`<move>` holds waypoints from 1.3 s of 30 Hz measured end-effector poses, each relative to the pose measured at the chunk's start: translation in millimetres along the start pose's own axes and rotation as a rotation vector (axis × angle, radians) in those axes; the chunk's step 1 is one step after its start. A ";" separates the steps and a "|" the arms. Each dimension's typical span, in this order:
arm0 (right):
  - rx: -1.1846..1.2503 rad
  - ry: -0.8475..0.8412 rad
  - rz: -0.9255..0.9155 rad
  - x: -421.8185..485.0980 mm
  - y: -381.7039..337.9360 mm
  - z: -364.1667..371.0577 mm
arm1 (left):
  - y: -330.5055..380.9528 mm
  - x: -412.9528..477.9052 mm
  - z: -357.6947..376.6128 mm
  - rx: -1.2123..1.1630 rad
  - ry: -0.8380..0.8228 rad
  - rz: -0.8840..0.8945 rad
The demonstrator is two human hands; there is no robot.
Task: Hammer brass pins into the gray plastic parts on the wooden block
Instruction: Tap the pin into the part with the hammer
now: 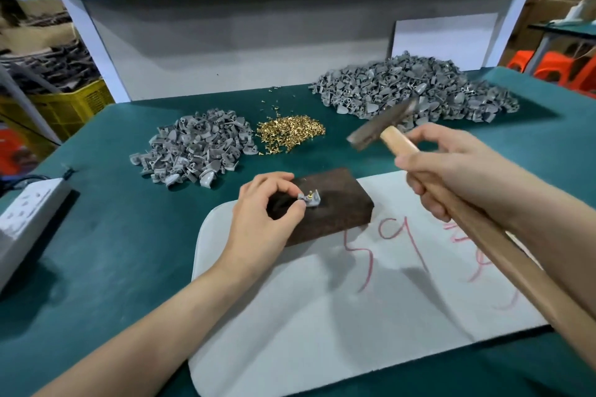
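Pin: brass pin (310,193) stands up in my left hand's (262,211) pinched gray part (310,200).
Hammer: hammer (380,129), right hand (451,167) grip tight, hangs up-right of it.

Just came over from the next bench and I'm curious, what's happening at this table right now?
A person is pinning small plastic parts. The left hand steadies a gray plastic part on the wooden block, with a brass pin standing upright in it. The right hand holds a hammer raised above and to the right of the block. Behind lie two piles of gray parts and a heap of brass pins.
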State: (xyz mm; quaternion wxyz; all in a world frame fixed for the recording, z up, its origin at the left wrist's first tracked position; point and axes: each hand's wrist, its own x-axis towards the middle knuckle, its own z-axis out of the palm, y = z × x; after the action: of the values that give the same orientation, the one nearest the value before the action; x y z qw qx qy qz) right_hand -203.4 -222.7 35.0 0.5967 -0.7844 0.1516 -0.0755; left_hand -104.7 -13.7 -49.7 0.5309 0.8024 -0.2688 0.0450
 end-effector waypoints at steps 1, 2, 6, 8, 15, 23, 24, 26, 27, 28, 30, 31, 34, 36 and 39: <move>-0.023 -0.082 -0.026 -4.7 -7.2 5.6 | -0.4 0.2 0.0 0.009 0.002 0.000; -0.083 -0.144 -0.058 -8.5 -12.9 12.7 | -0.7 0.1 0.2 0.017 0.010 0.003; -0.467 -0.102 -0.255 -14.6 -22.7 40.9 | -3.5 1.1 0.6 0.055 0.100 0.023; -0.637 -0.072 -0.341 -11.7 -28.5 46.4 | -5.4 1.0 0.9 0.047 0.116 0.032; -0.746 -0.107 -0.331 -3.5 -36.4 48.6 | -7.0 0.1 2.0 -0.014 0.119 0.018; -0.662 -0.107 -0.377 -7.4 -45.2 43.8 | -4.2 -0.4 1.8 0.001 0.122 0.024; -0.662 -0.079 -0.415 -9.1 -47.9 41.0 | -3.9 -0.7 1.6 0.000 0.119 0.033; -0.664 -0.014 -0.477 -9.3 -51.4 39.0 | -3.2 -1.3 0.7 -0.012 0.111 0.052; -0.703 -0.002 -0.475 -9.2 -50.4 41.2 | -3.2 -1.3 0.6 -0.019 0.108 0.052; -0.780 -0.022 -0.442 -9.6 -45.9 46.2 | -3.6 -1.0 0.5 -0.025 0.106 0.041; -0.921 -0.099 -0.344 -12.2 -35.1 55.4 | -4.1 -1.4 -0.3 -0.046 0.109 0.014; -0.930 -0.104 -0.331 -14.2 -35.0 55.9 | -3.8 -1.8 -0.6 -0.055 0.110 0.015; -0.849 0.015 -0.460 -15.7 -46.3 42.1 | -0.9 -0.7 -1.0 -0.044 0.119 0.044; -0.854 0.064 -0.536 -14.7 -48.6 43.7 | -0.4 -1.1 -0.8 -0.045 0.115 0.042; -0.961 -0.090 -0.407 -15.2 -31.6 65.1 | -2.5 -2.2 -0.4 -0.077 0.105 0.006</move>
State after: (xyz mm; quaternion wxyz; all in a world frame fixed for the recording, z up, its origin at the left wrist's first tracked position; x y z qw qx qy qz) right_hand -193.6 -150.6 48.2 0.1487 -0.9858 -0.0121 -0.0777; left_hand -105.3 -11.8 -52.4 0.5745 0.7771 -0.2447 0.0784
